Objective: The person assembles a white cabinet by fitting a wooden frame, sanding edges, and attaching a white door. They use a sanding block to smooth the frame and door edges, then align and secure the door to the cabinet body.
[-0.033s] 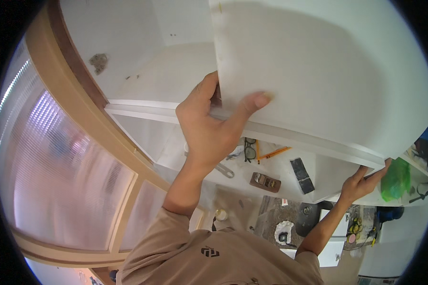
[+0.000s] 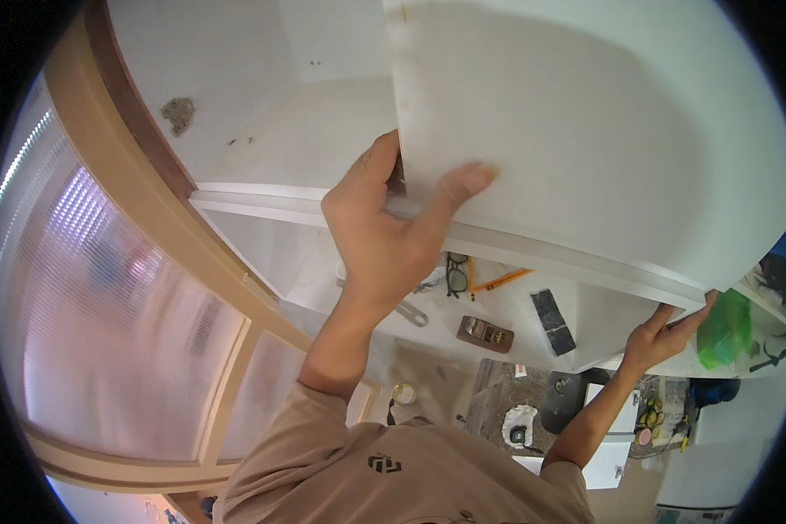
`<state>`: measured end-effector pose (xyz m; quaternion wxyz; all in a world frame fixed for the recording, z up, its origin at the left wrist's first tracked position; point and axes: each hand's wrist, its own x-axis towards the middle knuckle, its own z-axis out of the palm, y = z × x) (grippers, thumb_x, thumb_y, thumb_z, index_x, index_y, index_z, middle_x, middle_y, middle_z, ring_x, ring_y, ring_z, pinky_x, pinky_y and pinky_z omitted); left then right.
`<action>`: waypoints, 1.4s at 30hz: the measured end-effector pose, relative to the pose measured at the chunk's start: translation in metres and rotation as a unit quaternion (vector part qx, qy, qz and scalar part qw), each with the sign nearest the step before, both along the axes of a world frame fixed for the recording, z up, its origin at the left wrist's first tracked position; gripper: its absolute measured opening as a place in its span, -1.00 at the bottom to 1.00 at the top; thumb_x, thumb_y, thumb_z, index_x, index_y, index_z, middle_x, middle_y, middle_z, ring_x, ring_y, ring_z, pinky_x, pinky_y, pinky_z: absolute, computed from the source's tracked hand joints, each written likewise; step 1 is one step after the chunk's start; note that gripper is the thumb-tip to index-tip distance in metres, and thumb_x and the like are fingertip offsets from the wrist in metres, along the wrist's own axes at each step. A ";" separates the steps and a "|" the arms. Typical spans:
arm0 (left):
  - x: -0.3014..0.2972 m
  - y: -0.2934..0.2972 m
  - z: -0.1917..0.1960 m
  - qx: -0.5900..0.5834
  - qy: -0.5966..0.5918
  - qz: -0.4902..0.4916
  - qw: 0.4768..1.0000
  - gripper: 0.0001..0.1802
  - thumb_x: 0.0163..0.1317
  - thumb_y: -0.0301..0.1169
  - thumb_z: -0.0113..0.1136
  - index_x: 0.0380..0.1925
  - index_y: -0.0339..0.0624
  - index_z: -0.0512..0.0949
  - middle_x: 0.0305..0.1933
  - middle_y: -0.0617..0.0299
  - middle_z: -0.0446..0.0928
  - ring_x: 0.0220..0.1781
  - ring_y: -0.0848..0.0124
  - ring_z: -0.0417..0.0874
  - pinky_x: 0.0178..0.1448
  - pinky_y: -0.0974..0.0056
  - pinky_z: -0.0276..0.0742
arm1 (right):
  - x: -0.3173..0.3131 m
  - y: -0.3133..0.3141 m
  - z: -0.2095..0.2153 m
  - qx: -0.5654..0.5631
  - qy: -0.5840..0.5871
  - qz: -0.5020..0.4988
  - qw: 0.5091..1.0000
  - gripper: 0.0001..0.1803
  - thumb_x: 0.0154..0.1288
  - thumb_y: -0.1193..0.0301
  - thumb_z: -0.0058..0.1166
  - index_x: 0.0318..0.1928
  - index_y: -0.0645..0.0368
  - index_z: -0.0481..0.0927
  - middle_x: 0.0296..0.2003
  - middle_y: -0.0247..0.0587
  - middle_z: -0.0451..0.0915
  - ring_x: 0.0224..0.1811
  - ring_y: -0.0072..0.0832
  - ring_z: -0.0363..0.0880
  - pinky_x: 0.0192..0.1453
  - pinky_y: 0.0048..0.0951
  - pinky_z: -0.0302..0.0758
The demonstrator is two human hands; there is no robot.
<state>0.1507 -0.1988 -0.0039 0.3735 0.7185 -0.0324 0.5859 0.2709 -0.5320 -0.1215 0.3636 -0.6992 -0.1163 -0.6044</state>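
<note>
A large white cabinet door fills the upper right. My left hand is wrapped round its left edge, thumb flat on the front face and the other fingers hidden behind. At the far right, my right hand holds the lower right corner, where the door meets the white cabinet frame; its fingertips are partly hidden behind that corner. To the left of the door the white cabinet interior shows, with a grey metal hinge piece on its wall.
Below the frame, a shelf carries a brown hand plane, a dark two-part block, orange pencils, glasses and a grey wrench-like tool. A green plastic bag lies right. A wood-framed ribbed glass panel stands left; a sink is below.
</note>
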 end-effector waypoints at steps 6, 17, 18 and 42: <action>-0.003 0.002 0.003 -0.016 0.013 0.009 1.000 -0.60 0.21 -0.30 0.58 -0.12 -0.40 0.71 -0.46 0.21 0.65 -0.47 0.52 0.50 -0.31 0.42 0.45 | 0.001 -0.001 -0.004 0.000 0.005 -0.001 1.000 -0.34 0.61 0.36 0.03 0.54 0.43 0.20 0.49 0.28 0.34 0.52 -0.04 0.38 0.57 -0.18 0.25; 0.004 0.011 -0.014 0.091 -0.015 -0.014 0.996 -0.29 0.07 -0.24 0.67 0.15 -0.41 0.63 -0.26 0.06 0.75 -0.29 0.39 0.73 -0.16 0.34 0.62 | 0.005 -0.010 -0.013 0.029 0.031 0.032 0.999 -0.41 0.57 0.43 0.05 0.46 0.51 0.27 0.29 0.30 0.52 0.32 -0.14 0.51 0.44 -0.26 0.35; 0.003 0.011 -0.013 0.082 -0.018 -0.011 0.996 -0.32 0.09 -0.23 0.66 0.15 -0.41 0.64 -0.27 0.08 0.74 -0.31 0.40 0.71 -0.18 0.35 0.61 | 0.005 -0.006 -0.012 0.021 0.031 0.020 0.999 -0.42 0.57 0.43 0.05 0.44 0.52 0.29 0.26 0.28 0.55 0.28 -0.15 0.53 0.42 -0.27 0.37; 0.006 0.014 -0.022 0.046 -0.036 -0.067 0.996 -0.44 0.30 -0.16 0.51 0.19 -0.27 0.68 -0.11 0.03 0.79 -0.14 0.36 0.75 0.04 0.27 0.62 | -0.001 0.005 -0.006 0.049 0.008 0.011 0.999 -0.58 0.59 0.35 0.14 0.30 0.35 0.49 0.04 -0.06 0.69 0.04 -0.46 0.60 0.16 -0.42 0.51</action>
